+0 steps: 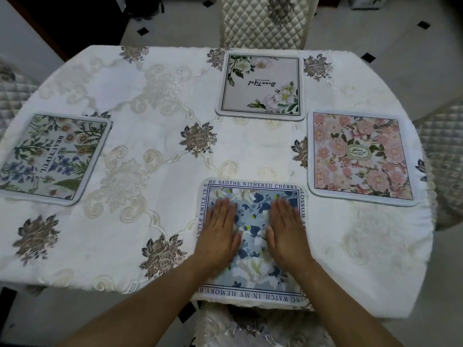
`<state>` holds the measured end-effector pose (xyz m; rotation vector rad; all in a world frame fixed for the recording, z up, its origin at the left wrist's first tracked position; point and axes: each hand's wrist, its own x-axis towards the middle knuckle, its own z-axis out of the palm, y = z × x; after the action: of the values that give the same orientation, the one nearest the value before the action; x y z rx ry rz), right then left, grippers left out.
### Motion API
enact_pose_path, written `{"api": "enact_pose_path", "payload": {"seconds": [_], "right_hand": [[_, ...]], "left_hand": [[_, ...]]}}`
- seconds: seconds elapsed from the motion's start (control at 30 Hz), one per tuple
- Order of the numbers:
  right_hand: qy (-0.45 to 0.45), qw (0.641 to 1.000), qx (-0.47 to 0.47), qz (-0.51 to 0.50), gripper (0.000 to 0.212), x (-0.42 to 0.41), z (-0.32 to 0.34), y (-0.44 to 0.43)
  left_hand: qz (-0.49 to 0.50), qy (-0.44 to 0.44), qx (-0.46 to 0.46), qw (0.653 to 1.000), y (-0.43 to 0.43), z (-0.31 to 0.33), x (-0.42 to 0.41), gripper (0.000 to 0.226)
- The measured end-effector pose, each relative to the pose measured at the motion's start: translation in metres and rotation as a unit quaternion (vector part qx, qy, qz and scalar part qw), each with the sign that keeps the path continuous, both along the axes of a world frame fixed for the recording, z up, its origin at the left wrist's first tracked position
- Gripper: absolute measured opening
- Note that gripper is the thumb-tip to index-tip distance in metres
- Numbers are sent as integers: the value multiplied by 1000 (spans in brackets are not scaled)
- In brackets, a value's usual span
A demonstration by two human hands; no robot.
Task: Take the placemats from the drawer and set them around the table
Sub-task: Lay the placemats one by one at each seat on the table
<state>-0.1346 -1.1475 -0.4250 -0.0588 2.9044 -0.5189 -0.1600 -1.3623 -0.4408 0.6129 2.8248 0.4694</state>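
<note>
Several square placemats lie on the table's white embroidered tablecloth [160, 176]. A blue floral placemat [253, 276] with a text border sits at the near edge. My left hand [220, 234] and my right hand [285, 231] rest flat on it, palms down, fingers together, holding nothing. A green and purple floral placemat [55, 156] lies at the left. A grey placemat with white flowers [260, 83] lies at the far side. A pink rose placemat [360, 156] lies at the right.
A quilted chair [263, 21] stands behind the far placemat. More quilted chairs stand at the left edge [12, 93] and the right edge [443, 156]. A lace-covered chair seat [250, 326] is just below the near edge. Pale floor tiles surround the table.
</note>
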Motion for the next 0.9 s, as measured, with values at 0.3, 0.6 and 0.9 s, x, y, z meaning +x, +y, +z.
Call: {"api": "enact_pose_path", "payload": {"seconds": [0.3,0.6,0.9], "right_hand": [[20,991,50,126,61,-91,-17,-4],[-4,997,81,11,72,-70,-22,58],[-61,996,59,-23,77,100,-1,11]], "left_hand": [[-42,20,-50,998,28,-5,-96,62],[47,18,-69,996,-34,-12,-93,72],[15,-11,-53,998,-46,-15,66,82]]}}
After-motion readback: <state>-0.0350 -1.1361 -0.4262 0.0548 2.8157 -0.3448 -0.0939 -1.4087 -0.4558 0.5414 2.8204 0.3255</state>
